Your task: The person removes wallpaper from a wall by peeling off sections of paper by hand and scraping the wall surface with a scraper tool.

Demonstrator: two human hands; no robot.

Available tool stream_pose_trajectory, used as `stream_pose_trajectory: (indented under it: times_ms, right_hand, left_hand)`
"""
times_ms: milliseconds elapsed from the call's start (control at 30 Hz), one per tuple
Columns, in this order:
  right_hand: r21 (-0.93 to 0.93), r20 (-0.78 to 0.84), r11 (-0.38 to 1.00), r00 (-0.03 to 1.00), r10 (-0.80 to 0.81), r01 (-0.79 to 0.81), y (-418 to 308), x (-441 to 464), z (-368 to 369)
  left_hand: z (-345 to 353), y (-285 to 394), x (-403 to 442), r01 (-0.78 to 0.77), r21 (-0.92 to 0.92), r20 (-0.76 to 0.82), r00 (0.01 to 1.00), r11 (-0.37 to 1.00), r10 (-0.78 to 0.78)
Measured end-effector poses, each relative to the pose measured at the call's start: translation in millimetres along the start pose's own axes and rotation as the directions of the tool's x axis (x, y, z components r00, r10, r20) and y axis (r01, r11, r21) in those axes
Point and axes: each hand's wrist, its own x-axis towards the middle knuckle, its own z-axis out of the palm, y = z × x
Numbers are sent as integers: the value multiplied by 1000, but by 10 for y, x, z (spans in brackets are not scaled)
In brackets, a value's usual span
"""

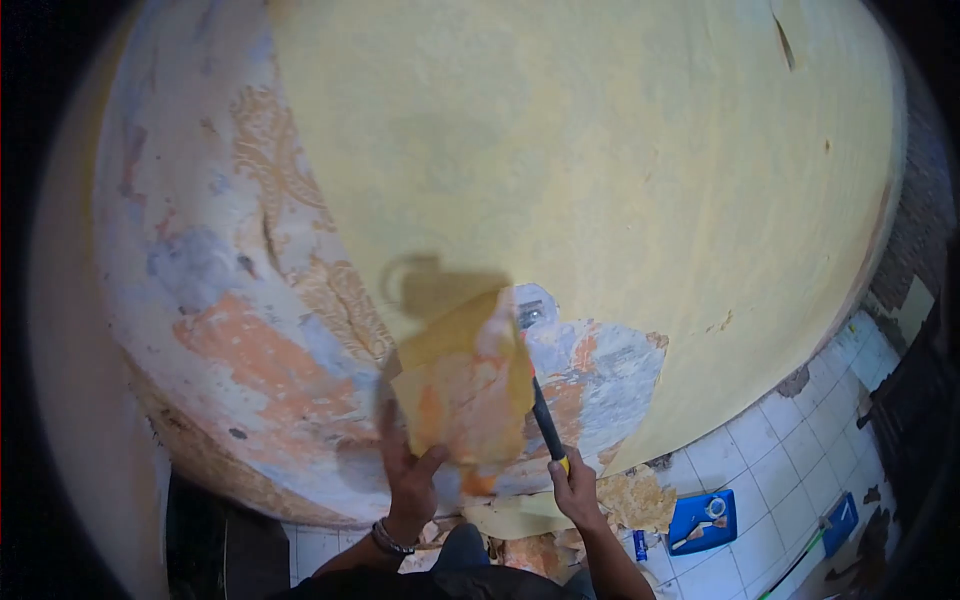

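A yellow wall covering [600, 160] spans most of the wall, with patchy plaster [270, 350] bared on the left and another bare patch [620, 370] lower right of centre. My left hand [412, 475] holds the lower left edge of a loose flap [465, 400], its orange and white backing showing. My right hand [573, 490] is closed round the black and yellow handle of a scraper [545, 415]. The tool points up toward the wall beside the flap's right edge; its blade is hard to make out there.
Torn pieces of covering [635, 500] lie at the wall's foot. On the white tiled floor [780, 450] sit a blue tray [725, 535] holding a brush and a roll, and a second blue object [840, 522] beside a green stick [795, 562]. A dark object [910, 400] stands far right.
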Motion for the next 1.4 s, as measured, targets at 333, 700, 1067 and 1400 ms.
stream_pose_trajectory:
  times_ms: [333, 700, 1067, 1400]
  right_hand:
    - [-107, 88, 990, 992, -86, 95, -59, 85, -30]
    - [-90, 37, 964, 969, -246, 248, 445, 291, 250]
    - [-152, -8, 986, 997, -77, 75, 199, 538, 298]
    - [-164, 83, 986, 997, -4, 18, -307, 592, 83]
  left_hand:
    - [339, 99, 257, 472, -57, 196, 869, 880, -454]
    - [511, 502, -17, 510, -189, 45, 858, 839, -512]
    - [292, 448, 8, 579, -55, 90, 814, 814, -573]
    - [297, 717, -37, 553, -82, 160, 828, 829, -537]
